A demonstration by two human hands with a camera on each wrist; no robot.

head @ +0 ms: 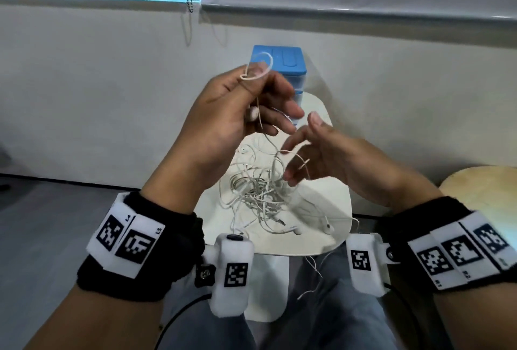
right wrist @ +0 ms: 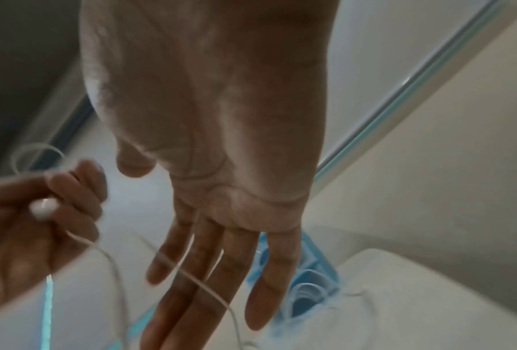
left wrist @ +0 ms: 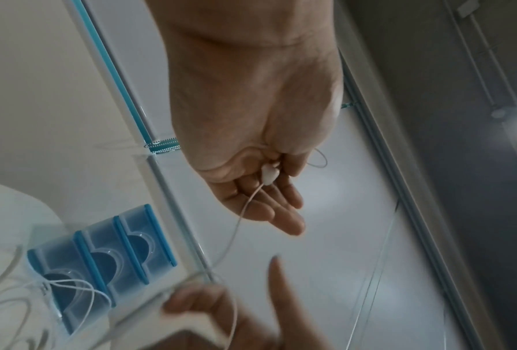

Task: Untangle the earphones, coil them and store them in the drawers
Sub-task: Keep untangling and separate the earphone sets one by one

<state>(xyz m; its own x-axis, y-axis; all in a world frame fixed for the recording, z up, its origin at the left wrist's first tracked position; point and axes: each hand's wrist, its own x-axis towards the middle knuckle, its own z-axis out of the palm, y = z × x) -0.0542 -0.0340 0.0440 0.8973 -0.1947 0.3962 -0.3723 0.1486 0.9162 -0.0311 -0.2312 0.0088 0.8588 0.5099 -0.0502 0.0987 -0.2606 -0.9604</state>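
The left hand (head: pixel 237 114) is raised above the white table (head: pixel 330 209), in front of the blue drawer unit (head: pixel 282 69). Its thumb and fingers pinch 1 earphone cable (head: pixel 258 109), with a small loop standing over the thumb and 1 white earbud (left wrist: pixel 269 175) lying in the palm. The right hand (head: pixel 330 159) is beside it, nearer to the table, with fingers straight and released; 1 thin strand crosses these fingers (right wrist: pixel 209 272), but they do not grip it.

The tangled earphones (head: pixel 257 195) lie on the table, on the near side of the drawer unit. To do this step well, I think the left hand should keep the earbud end firm, and the right hand should slide along this same cable, lifting it out of the pile loop by loop, never pulling hard, because a hard pull tightens knots.

Count: 2 hands, 1 table, 1 drawer unit with 3 drawers visible in the left wrist view. How many earphone sets are in the pile I cannot tell; at least 3 more earbuds show there
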